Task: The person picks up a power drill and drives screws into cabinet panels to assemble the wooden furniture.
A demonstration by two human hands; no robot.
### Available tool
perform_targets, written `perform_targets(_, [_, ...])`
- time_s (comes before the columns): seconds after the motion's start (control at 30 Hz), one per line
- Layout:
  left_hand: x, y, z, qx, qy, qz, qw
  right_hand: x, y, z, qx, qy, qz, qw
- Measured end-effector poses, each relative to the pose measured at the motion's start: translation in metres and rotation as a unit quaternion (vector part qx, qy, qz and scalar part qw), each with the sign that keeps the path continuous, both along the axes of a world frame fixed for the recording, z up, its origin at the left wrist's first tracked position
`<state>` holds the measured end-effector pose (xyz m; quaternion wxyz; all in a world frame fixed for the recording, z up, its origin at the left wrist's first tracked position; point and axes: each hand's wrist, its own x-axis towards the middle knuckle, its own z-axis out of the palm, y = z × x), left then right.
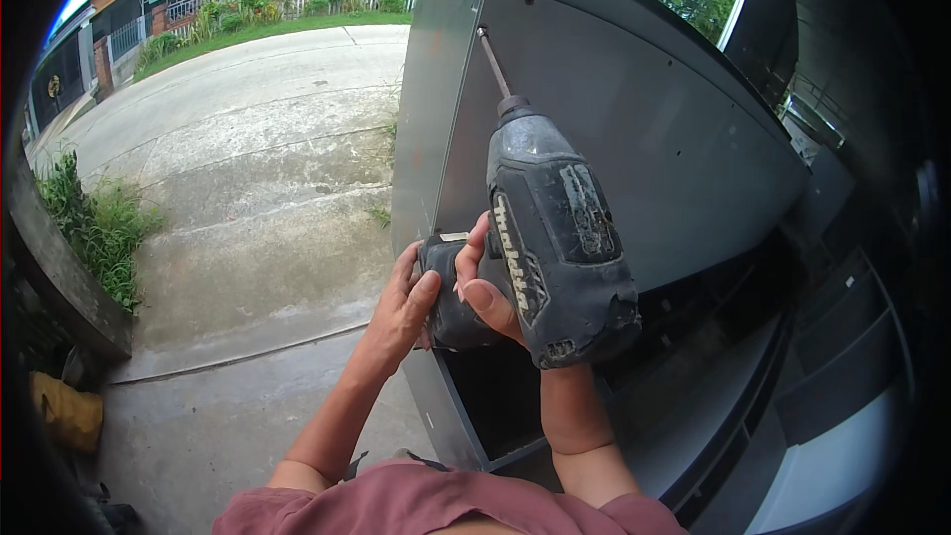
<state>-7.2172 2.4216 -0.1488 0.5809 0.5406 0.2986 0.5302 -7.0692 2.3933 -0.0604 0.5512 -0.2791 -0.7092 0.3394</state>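
A worn black cordless impact driver [565, 238] is tilted with its nose pointing up and away from me. My right hand [485, 287] wraps around its grip, the index finger near the trigger. At the base of the grip, my left hand [404, 302] holds the battery [458, 312] from the side. A long driver bit [498, 69] reaches to a screw head [482, 32] near the upper left corner of a large grey panel [634, 129]. That panel is the face of a tall dark grey cabinet, and I cannot tell how deep the screw sits.
Below the panel the cabinet has a dark open compartment [495, 396]. More dark panels and frames [832, 386] stand at the right. To the left run a concrete slope [267, 208] and a road. A yellow sack-like object [67, 411] lies at the lower left beside a low wall.
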Motion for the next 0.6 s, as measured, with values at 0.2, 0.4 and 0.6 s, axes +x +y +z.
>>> perform_targets(0.2, [0.009,-0.001,-0.004,0.023,-0.012,-0.003,1.0,0.018,0.012,-0.036,-0.006,0.013,-0.035,0.999])
perform_targets(0.4, [0.011,-0.002,0.0,-0.005,0.006,-0.009,1.0,0.032,0.019,-0.042,-0.038,0.022,-0.029,0.999])
perform_targets(0.6, [0.007,-0.026,-0.022,-0.05,0.041,-0.014,0.998,0.027,-0.013,-0.035,0.031,-0.131,-0.022,0.991])
